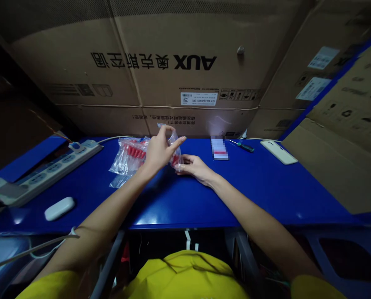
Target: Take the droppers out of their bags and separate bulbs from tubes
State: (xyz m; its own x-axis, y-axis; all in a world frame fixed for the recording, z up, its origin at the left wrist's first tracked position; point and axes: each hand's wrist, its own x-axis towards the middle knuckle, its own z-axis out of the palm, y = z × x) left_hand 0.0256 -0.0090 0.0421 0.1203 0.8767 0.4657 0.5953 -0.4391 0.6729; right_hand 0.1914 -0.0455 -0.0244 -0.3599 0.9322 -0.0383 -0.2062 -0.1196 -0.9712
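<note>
Between my hands, above the blue table, is a small clear plastic bag (176,159) with something red inside; what the red contents are cannot be made out. My left hand (159,150) is curled round the bag's upper left side, its thumb and index finger arched over the top. Lower down, my right hand (195,168) pinches the bag's right side between thumb and fingers. Just left of my left hand lie clear plastic bags (128,160) with several red-topped, clear-bodied pieces in them, partly hidden by my left wrist.
A white power strip (53,169) and a white earbud case (59,208) are on the left of the blue table (179,207). Toward the right lie a blurred card (219,148), a screwdriver (245,146) and a pale phone (279,152). A large cardboard panel (173,37) stands behind.
</note>
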